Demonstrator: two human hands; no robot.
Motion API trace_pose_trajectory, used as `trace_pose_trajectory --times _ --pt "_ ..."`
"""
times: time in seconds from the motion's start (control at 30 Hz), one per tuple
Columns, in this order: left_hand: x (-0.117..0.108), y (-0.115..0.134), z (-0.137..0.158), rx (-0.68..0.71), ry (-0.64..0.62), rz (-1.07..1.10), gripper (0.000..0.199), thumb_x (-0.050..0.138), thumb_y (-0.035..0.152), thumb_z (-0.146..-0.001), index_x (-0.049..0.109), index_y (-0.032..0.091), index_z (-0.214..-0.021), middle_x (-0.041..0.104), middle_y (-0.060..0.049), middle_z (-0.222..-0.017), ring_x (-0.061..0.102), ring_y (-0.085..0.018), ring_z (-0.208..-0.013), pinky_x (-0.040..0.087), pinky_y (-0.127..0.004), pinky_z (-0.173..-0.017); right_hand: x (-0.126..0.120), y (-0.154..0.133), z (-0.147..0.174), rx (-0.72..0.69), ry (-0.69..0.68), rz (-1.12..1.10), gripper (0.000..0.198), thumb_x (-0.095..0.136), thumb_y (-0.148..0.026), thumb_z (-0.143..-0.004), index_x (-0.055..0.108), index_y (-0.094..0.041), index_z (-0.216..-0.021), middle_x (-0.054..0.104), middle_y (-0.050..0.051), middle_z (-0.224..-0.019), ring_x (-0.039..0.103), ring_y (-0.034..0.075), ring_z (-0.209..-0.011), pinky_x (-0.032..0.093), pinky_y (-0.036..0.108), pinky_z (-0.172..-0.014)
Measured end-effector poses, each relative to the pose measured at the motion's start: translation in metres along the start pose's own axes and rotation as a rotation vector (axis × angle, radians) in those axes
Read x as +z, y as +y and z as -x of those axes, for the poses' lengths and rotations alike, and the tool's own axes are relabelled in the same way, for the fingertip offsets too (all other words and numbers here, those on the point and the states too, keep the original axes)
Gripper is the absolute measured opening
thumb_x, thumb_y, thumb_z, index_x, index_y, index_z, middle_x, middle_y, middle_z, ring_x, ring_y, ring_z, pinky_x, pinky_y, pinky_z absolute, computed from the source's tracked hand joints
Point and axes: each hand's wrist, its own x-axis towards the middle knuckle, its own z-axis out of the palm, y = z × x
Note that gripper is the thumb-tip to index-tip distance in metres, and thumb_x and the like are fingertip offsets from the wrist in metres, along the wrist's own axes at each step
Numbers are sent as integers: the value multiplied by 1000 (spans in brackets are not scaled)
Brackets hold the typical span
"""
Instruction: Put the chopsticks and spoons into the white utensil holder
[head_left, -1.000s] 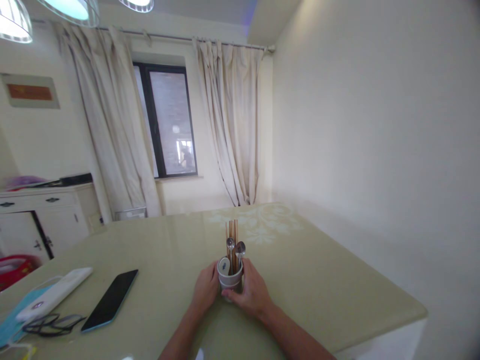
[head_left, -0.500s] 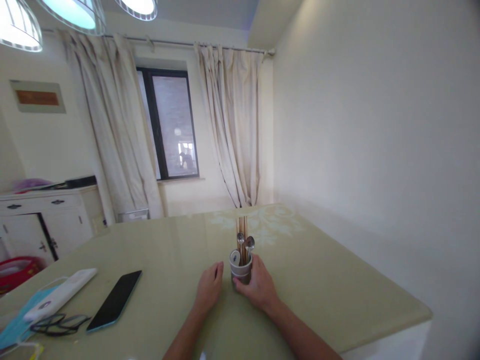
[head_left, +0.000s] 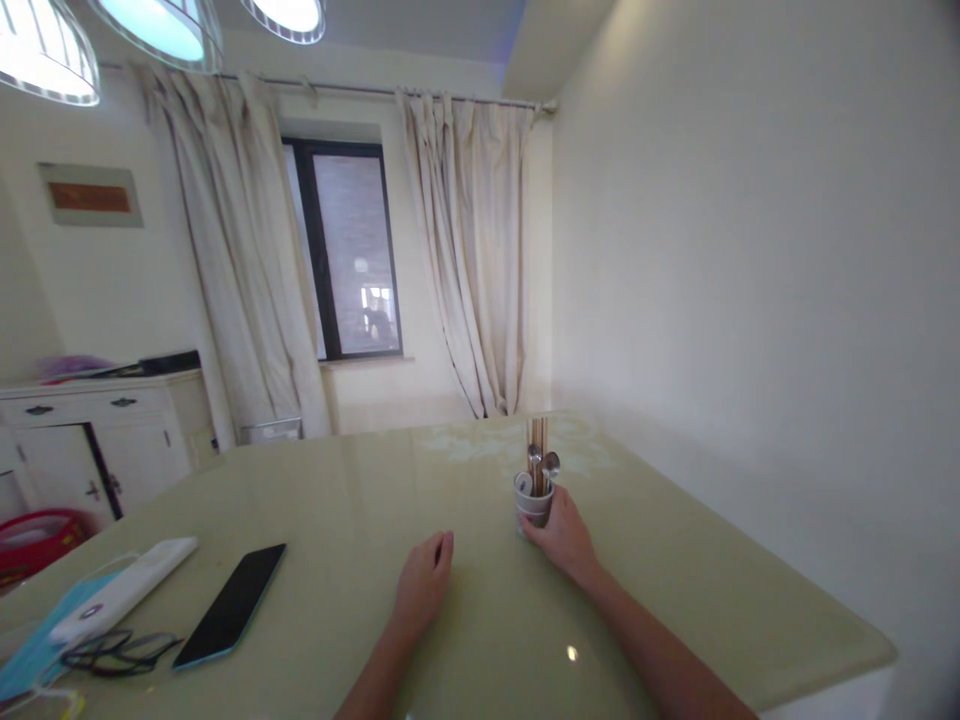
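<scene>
A small pale cup [head_left: 532, 512] stands upright on the right half of the table, with my right hand [head_left: 568, 533] wrapped round its near right side. Several wooden chopsticks [head_left: 538, 432] rise from the cup. In front of them two metal spoons [head_left: 551, 464] show their bowls, and a white spoon-like piece [head_left: 523, 484] leans at the left rim. My left hand [head_left: 425, 575] rests on the table left of the cup, apart from it. Its fingers are curled together, and the inside of that hand is hidden.
On the left of the pale green table [head_left: 337, 520] lie a black phone [head_left: 231, 607], dark-framed glasses [head_left: 120, 652], a white power bank [head_left: 124, 592] with a cable, and a blue mask [head_left: 45, 640]. A wall [head_left: 750, 300] runs along the table's right side.
My right hand has moved the cup with its chopsticks and spoons to the right and farther away. My left hand has stayed nearly in place. The camera view has shifted slightly.
</scene>
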Motion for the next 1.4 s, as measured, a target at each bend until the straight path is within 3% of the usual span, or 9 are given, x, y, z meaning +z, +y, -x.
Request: trace_pose_trajectory --times 0.3,0.6,0.8,1.07,1.2,1.33,1.4 --pt "-1 1 1 -2 -27 -18 51 26 57 -100 54 24 -74 66 -6 -73 58 -23 -72 40 -33 -73 -18 43 -30 48 93 84 47 70 -44 -75 61 -15 -111 70 19 -109 69 36 -103 55 45 -90" --pt "-7 10 4 -29 -63 -57 50 25 55 -99 55 23 -76 69 -9 -79 62 -24 -77 42 -34 -75 -27 65 -29 101 153 109 42 68 -46 -77 62 -16 -106 71 18 -105 70 36 -98 55 44 -83" --pt "-3 4 3 -21 -64 -74 49 24 54 -100 55 23 -77 69 -9 -79 61 -24 -77 41 -34 -75 -22 65 -25 95 167 73 44 68 -44 -79 62 -15 -112 72 19 -109 70 36 -105 54 43 -89" --pt "-2 0 2 -21 -77 -116 51 24 55 -101 55 23 -76 67 -6 -75 60 -23 -75 40 -32 -73 -22 68 -20 108 186 3 72 73 -52 -75 55 -11 -131 67 24 -125 68 39 -113 54 49 -96" --pt "-1 0 3 -20 -56 -150 51 26 53 -102 62 22 -82 71 -8 -81 65 -25 -80 43 -33 -76 -26 66 -15 129 298 -15 77 74 -59 -74 52 -13 -132 65 22 -122 64 39 -114 52 52 -99" --pt "1 6 5 -16 -114 -299 52 25 46 -103 66 21 -85 74 -11 -84 68 -26 -81 44 -34 -75 -31 43 -1 49 452 -70 67 65 -70 -82 54 -17 -122 64 17 -109 61 36 -105 52 52 -94" --pt "3 10 6 11 -153 -380 51 27 44 -103 69 21 -85 74 -12 -84 69 -27 -80 45 -35 -75 -31 13 14 -89 392 -158 55 64 -65 -88 56 -20 -118 63 14 -108 61 33 -102 53 51 -94"
